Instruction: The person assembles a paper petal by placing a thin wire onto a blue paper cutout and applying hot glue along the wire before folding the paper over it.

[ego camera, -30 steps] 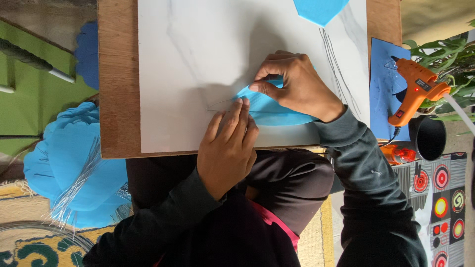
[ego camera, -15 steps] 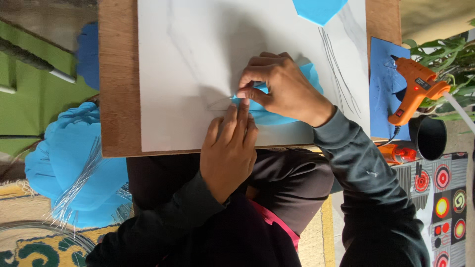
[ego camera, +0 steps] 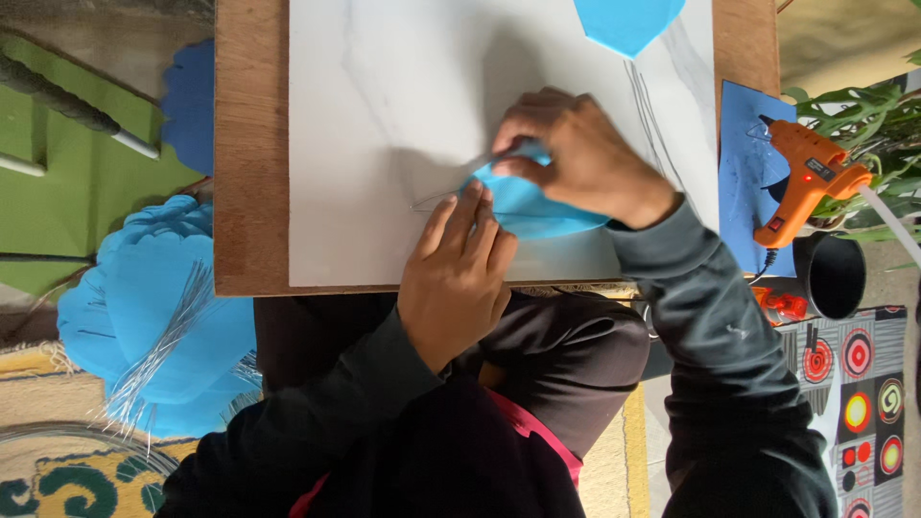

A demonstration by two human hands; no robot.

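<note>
We are working at a wooden board [ego camera: 251, 192] topped with one white marbled sheet [ego camera: 384, 115], both hands meeting over a single blue foam petal [ego camera: 537, 209]. Our right hand [ego camera: 576, 158] is curling over the petal's upper edge, fingers closed in a pinch on it and on a thin wire [ego camera: 451, 195] running out to the left. Our left hand [ego camera: 456, 278] is lying flat below, fingers straight and together, their tips pressing on the petal's left end and the wire. The petal is sitting between the two hands, near the sheet's lower edge. We are counting one more blue piece [ego camera: 628, 21] at the top edge, one orange glue gun [ego camera: 806, 182] on a blue foam sheet [ego camera: 743, 144], one black cup [ego camera: 833, 276], and a pile of blue petals with wires [ego camera: 153, 326] on the floor.
</note>
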